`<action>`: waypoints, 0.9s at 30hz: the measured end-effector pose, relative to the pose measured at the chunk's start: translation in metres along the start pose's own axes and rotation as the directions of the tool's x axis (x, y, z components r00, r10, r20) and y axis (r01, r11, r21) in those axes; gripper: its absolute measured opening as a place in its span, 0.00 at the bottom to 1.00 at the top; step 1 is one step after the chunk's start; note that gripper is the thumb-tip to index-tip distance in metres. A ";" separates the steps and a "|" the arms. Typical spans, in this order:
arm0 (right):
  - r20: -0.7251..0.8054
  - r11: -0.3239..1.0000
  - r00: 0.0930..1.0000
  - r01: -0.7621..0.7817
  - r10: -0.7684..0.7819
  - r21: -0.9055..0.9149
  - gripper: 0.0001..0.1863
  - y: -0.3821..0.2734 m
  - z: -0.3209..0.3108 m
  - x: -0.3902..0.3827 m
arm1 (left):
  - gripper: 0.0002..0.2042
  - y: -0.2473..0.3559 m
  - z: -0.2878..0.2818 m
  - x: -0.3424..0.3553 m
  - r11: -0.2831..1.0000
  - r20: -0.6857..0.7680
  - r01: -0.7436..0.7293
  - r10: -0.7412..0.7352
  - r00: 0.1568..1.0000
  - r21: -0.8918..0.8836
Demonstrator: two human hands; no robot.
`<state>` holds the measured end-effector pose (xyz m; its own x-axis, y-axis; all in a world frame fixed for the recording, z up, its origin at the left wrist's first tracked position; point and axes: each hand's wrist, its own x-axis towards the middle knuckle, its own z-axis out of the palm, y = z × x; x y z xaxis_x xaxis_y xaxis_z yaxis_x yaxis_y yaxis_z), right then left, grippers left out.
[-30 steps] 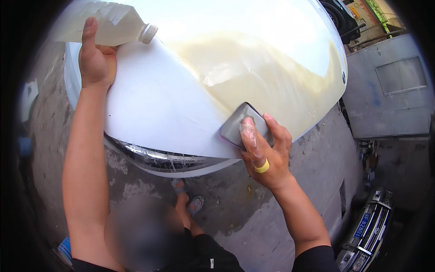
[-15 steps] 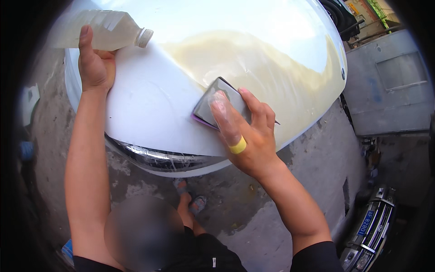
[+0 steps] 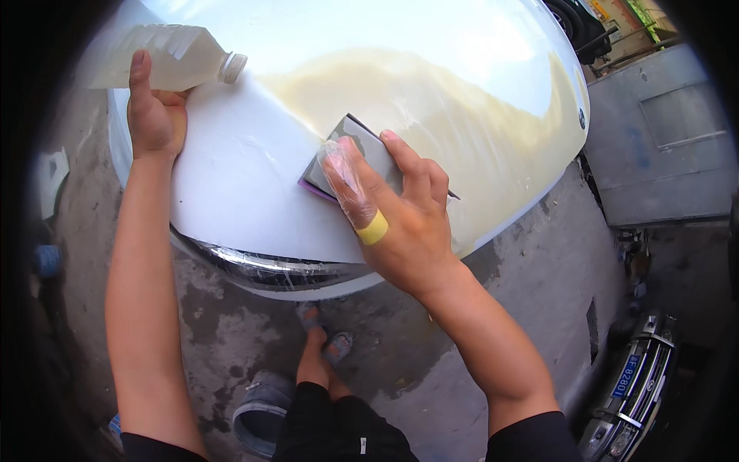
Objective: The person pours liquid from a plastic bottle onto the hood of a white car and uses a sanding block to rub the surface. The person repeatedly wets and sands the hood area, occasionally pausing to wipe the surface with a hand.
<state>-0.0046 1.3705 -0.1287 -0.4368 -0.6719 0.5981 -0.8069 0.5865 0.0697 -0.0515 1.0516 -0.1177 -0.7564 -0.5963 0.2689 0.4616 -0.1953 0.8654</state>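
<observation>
My left hand is closed round a clear plastic bottle of cloudy liquid, tilted on its side above the car panel with its white-capped neck pointing right. Under my right hand is a grey sanding block with a purple sheet along its lower edge. The fingers grip the block and press it onto the panel, at the left border of a wet, yellowish patch. Clear film wraps one finger of this hand, held by a yellow band. The white car panel curves away beneath both hands.
A headlight lies along the panel's near edge. On the concrete floor stands a grey bucket, beside my feet in sandals. A car's front bumper with grille is at the lower right, a grey metal door at the right.
My right hand has slid the sanding block left and slightly up over the panel. The bottle and left hand have shifted a little left. The bucket, hidden before by a dark blurred shape, now shows.
</observation>
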 end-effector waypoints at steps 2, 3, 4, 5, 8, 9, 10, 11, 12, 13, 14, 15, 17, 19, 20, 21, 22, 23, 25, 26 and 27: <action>0.004 0.998 0.998 -0.055 0.055 0.008 0.24 -0.004 -0.001 -0.003 | 0.35 0.000 -0.002 0.001 1.000 0.003 0.007 -0.007 1.000 -0.010; 0.008 0.996 0.996 -0.090 0.090 0.015 0.23 -0.003 -0.009 -0.025 | 0.34 0.000 -0.005 0.001 1.000 0.002 0.005 -0.005 1.000 -0.016; 0.011 0.993 0.993 -0.117 0.117 0.022 0.23 -0.001 -0.016 -0.049 | 0.34 0.002 -0.008 0.002 1.000 -0.004 -0.002 0.002 1.000 -0.025; -0.010 0.995 0.995 -0.100 0.100 -0.011 0.23 0.007 -0.024 -0.085 | 0.33 0.002 -0.006 0.003 0.999 -0.017 -0.005 0.004 1.000 -0.034; -0.018 0.996 0.997 -0.074 0.073 -0.040 0.23 0.021 -0.033 -0.116 | 0.32 0.002 0.000 0.002 0.999 -0.037 -0.018 0.017 0.999 -0.031; -0.009 0.997 0.997 -0.070 0.070 -0.041 0.24 0.022 -0.034 -0.117 | 0.31 0.003 0.000 0.002 0.999 -0.037 -0.020 0.019 0.999 -0.024; 0.013 0.997 0.997 -0.076 0.077 -0.020 0.24 0.021 -0.032 -0.101 | 0.31 0.000 0.005 0.000 0.999 -0.030 -0.019 0.018 0.999 -0.027; -0.012 0.998 0.998 -0.061 0.061 0.010 0.24 0.016 -0.023 -0.075 | 0.31 0.000 0.005 -0.001 1.000 -0.033 -0.013 0.013 0.999 -0.006; -0.037 0.998 0.998 -0.048 0.049 0.033 0.23 0.011 -0.012 -0.046 | 0.32 -0.001 0.003 0.001 1.000 -0.032 -0.007 0.007 0.999 0.009; -0.043 0.998 0.998 -0.032 0.035 0.060 0.24 0.005 0.001 -0.018 | 0.32 0.001 0.000 0.003 1.000 -0.029 -0.002 0.003 1.000 0.022; -0.066 0.998 0.997 -0.030 0.034 0.063 0.25 -0.001 0.005 0.005 | 0.33 -0.001 -0.004 0.006 1.000 -0.029 0.025 -0.024 0.999 0.017; -0.094 0.998 0.995 -0.023 0.028 0.057 0.25 -0.004 0.012 0.014 | 0.34 -0.003 -0.007 0.006 0.999 -0.034 0.033 -0.033 0.999 0.015; -0.086 0.995 0.994 -0.060 0.067 0.078 0.26 -0.006 0.005 -0.001 | 0.35 -0.001 -0.015 0.010 0.999 -0.051 0.042 -0.041 0.998 0.023; -0.046 0.996 0.996 -0.070 0.072 0.051 0.28 0.004 -0.009 -0.056 | 0.33 -0.002 -0.016 0.011 0.999 -0.070 0.043 -0.043 0.997 -0.007; -0.061 0.997 0.996 -0.071 0.072 0.021 0.27 0.014 -0.016 -0.090 | 0.32 0.000 -0.016 0.010 1.000 -0.090 0.029 -0.029 0.996 -0.006; -0.075 0.997 0.995 -0.072 0.070 -0.019 0.26 0.027 -0.026 -0.125 | 0.31 0.000 -0.013 0.010 1.000 -0.107 0.016 -0.017 0.994 -0.014; -0.072 0.997 0.995 -0.071 0.068 -0.043 0.26 0.041 -0.033 -0.158 | 0.31 -0.001 -0.008 0.009 1.000 -0.098 0.013 -0.014 0.995 -0.012; -0.071 0.995 0.995 -0.070 0.065 -0.070 0.26 0.052 -0.039 -0.177 | 0.32 0.000 0.001 0.009 1.000 -0.086 0.007 -0.008 0.996 -0.011; -0.068 0.997 0.997 -0.050 0.046 -0.051 0.26 0.047 -0.032 -0.168 | 0.32 -0.007 -0.005 0.006 1.000 -0.093 0.028 -0.027 0.995 0.005; -0.081 0.998 0.996 -0.045 0.041 -0.051 0.25 0.047 -0.030 -0.158 | 0.32 -0.007 -0.004 0.006 1.000 -0.094 0.029 -0.028 0.995 0.008; -0.105 0.998 0.993 -0.062 0.059 -0.025 0.25 0.041 -0.025 -0.136 | 0.32 -0.002 -0.004 0.008 1.000 -0.098 0.020 -0.018 0.995 0.018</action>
<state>0.0314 1.4968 -0.1874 -0.4390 -0.5850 0.6819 -0.7685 0.6377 0.0524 -0.0564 1.0440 -0.1193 -0.7156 -0.6660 0.2106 0.4378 -0.1928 0.8781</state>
